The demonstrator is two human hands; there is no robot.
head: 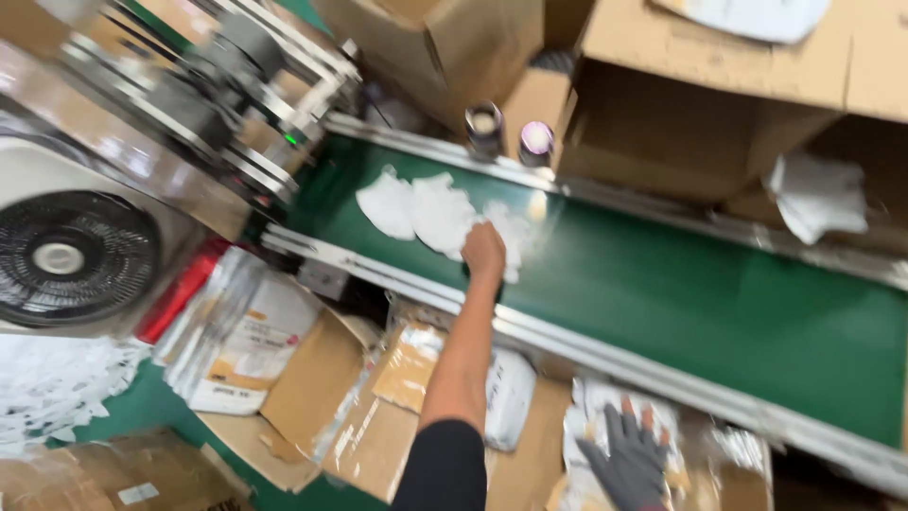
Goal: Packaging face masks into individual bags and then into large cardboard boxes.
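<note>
A green conveyor belt [709, 303] runs from upper left to lower right. Several white mask-like pieces [416, 213] lie on its left part, overlapping. My left hand [484, 251] reaches out from a black sleeve and rests on the rightmost white piece, fingers curled on it. My right hand [629, 459], in a grey glove with bare fingertips, is low at the bottom right. Its fingers are spread over a pile of white pieces in clear wrap [605, 407]. The view is blurred by motion.
A metal machine [218, 85] stands at the belt's left end, with a black fan [66, 255] beside it. Two small cylinders [511, 132] sit on the far rail. Cardboard boxes [719, 95] crowd the far side. Printed packets [236, 331] and flattened cardboard [322, 388] lie near me.
</note>
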